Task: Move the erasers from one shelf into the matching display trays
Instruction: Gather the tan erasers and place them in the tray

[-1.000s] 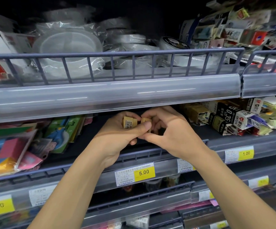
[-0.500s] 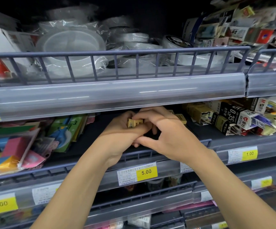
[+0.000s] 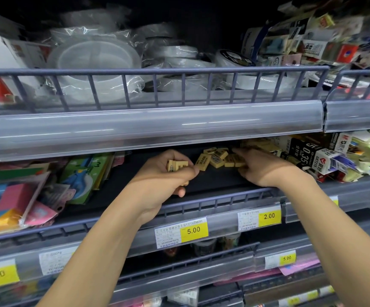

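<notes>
Erasers (image 3: 218, 159), small yellow paper-sleeved blocks, look light and firm; left grip (image 3: 168, 173) clasps several, right grip (image 3: 259, 168) reaches beside the loose pile, seemingly unclenched.

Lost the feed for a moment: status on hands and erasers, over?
Left hand grips several yellow erasers. Right hand reaches into loose eraser pile on middle shelf. Lead boxes crowd the right side.

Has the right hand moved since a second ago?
Yes. The right hand left the left hand and went right, now above the 2.00 tag, reaching the erasers.
</notes>
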The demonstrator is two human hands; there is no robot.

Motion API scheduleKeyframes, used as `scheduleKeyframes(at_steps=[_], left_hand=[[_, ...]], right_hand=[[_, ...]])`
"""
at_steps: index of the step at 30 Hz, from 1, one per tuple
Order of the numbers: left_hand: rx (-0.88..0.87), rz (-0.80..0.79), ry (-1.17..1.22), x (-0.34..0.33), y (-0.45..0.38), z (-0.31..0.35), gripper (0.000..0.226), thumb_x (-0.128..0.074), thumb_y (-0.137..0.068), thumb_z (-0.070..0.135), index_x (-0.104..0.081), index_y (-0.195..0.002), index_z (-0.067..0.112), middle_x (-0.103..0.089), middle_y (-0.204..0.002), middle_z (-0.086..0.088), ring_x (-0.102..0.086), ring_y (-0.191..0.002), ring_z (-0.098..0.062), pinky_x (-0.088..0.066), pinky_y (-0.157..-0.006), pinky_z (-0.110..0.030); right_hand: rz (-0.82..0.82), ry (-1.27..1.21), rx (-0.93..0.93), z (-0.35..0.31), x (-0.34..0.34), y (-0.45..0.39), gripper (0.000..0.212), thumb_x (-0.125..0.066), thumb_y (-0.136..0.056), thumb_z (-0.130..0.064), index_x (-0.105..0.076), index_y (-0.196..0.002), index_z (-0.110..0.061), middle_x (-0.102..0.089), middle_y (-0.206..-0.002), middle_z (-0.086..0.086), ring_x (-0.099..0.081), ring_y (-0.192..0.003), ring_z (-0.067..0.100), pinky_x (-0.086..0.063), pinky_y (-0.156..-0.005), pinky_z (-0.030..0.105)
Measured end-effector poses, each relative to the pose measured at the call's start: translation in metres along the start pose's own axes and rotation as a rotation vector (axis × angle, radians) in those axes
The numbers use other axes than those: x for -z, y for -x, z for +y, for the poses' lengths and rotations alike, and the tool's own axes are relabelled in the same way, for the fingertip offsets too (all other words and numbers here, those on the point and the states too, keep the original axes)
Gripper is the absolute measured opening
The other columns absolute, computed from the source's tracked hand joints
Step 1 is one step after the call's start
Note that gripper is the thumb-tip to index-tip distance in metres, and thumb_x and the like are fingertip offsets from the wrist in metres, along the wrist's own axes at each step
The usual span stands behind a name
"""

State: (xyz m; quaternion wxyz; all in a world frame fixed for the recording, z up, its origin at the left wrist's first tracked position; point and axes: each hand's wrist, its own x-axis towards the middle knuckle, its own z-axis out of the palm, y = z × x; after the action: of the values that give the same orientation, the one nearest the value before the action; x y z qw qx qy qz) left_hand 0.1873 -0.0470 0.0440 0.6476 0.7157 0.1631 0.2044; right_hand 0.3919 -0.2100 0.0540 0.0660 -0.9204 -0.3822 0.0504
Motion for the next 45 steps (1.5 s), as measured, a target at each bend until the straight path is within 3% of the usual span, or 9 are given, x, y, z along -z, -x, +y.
scheduleKeyframes(at_steps=[4,9,13,17,22,26,31,37,45], left_hand=[[0.001,0.000,-0.004,0.000,0.001,0.000,0.008,-0.080,-0.088,0.018,-0.072,-0.089,0.019,-0.064,-0.066,0.009,-0.053,-0.058,-0.015,-0.049,-0.062,-0.025],[-0.002,0.002,-0.011,0.001,0.001,0.000,0.008,-0.080,-0.088,0.019,-0.072,-0.090,0.020,-0.064,-0.064,0.011,-0.054,-0.062,-0.015,-0.048,-0.063,-0.025],[-0.003,-0.001,-0.018,0.000,0.000,0.000,0.009,-0.081,-0.087,0.022,-0.073,-0.088,0.024,-0.066,-0.066,0.010,-0.055,-0.061,-0.015,-0.049,-0.064,-0.027],[-0.009,-0.011,-0.029,0.000,0.000,-0.001,0.014,-0.082,-0.087,0.024,-0.073,-0.079,0.031,-0.065,-0.063,0.012,-0.054,-0.058,-0.014,-0.050,-0.065,-0.027],[-0.064,-0.034,0.024,0.000,0.008,0.004,0.008,-0.081,-0.078,0.031,-0.074,-0.081,0.030,-0.065,-0.068,0.006,-0.053,-0.058,-0.017,-0.049,-0.066,-0.029],[-0.188,-0.044,0.030,0.001,0.027,0.011,0.017,-0.080,-0.074,0.039,-0.072,-0.085,0.029,-0.066,-0.070,0.008,-0.055,-0.057,-0.016,-0.051,-0.067,-0.031],[-0.245,-0.178,0.140,0.007,0.066,0.007,0.018,-0.081,-0.079,0.040,-0.073,-0.090,0.028,-0.063,-0.075,0.002,-0.055,-0.058,-0.017,-0.050,-0.061,-0.022],[-0.056,-0.269,0.195,0.004,0.112,-0.059,0.022,-0.081,-0.080,0.041,-0.072,-0.092,0.027,-0.061,-0.074,-0.002,-0.052,-0.060,-0.019,-0.049,-0.059,-0.024],[0.487,-0.195,0.147,0.009,0.176,-0.218,0.019,-0.084,-0.081,0.033,-0.073,-0.091,0.022,-0.063,-0.074,0.001,-0.055,-0.062,-0.016,-0.049,-0.063,-0.027]], right_hand=[[-0.017,-0.011,-0.017,0.004,-0.001,-0.008,0.065,-0.052,-0.099,-0.017,-0.024,-0.157,-0.026,-0.037,-0.157,0.006,-0.041,-0.140,0.028,-0.039,-0.109,0.031],[0.040,-0.143,-0.046,0.009,0.002,-0.007,0.068,-0.072,-0.089,-0.034,-0.042,-0.149,-0.022,-0.049,-0.148,0.004,-0.049,-0.131,0.025,-0.034,-0.094,0.020],[0.100,-0.193,-0.019,0.009,0.006,0.000,0.052,-0.086,-0.072,-0.038,-0.059,-0.117,-0.033,-0.061,-0.114,-0.005,-0.056,-0.097,0.015,-0.041,-0.072,0.023],[0.124,-0.332,0.051,0.005,0.002,0.008,0.036,-0.086,-0.075,-0.026,-0.056,-0.088,-0.040,-0.063,-0.098,-0.013,-0.056,-0.066,-0.005,-0.038,-0.050,0.010],[0.285,-0.682,0.131,-0.009,0.005,0.031,0.019,-0.077,-0.086,-0.022,-0.069,-0.095,-0.037,-0.073,-0.090,-0.010,-0.061,-0.063,0.006,-0.051,-0.062,0.020],[0.387,-0.982,0.308,-0.030,0.010,0.066,0.021,-0.073,-0.089,-0.015,-0.074,-0.105,-0.029,-0.076,-0.092,-0.002,-0.072,-0.081,0.013,-0.057,-0.078,0.021],[0.389,-1.250,0.405,-0.050,-0.013,0.107,0.028,-0.071,-0.087,-0.004,-0.064,-0.114,-0.010,-0.072,-0.084,0.007,-0.068,-0.073,0.020,-0.053,-0.065,0.026],[0.214,-1.404,0.270,-0.046,-0.095,0.159,0.027,-0.073,-0.086,-0.020,-0.067,-0.112,-0.015,-0.072,-0.098,0.011,-0.066,-0.077,0.022,-0.052,-0.065,0.023],[-0.068,-1.398,-0.345,-0.035,-0.266,0.242,0.021,-0.068,-0.090,0.000,-0.067,-0.109,-0.009,-0.070,-0.078,0.007,-0.062,-0.065,0.017,-0.049,-0.062,0.030]])
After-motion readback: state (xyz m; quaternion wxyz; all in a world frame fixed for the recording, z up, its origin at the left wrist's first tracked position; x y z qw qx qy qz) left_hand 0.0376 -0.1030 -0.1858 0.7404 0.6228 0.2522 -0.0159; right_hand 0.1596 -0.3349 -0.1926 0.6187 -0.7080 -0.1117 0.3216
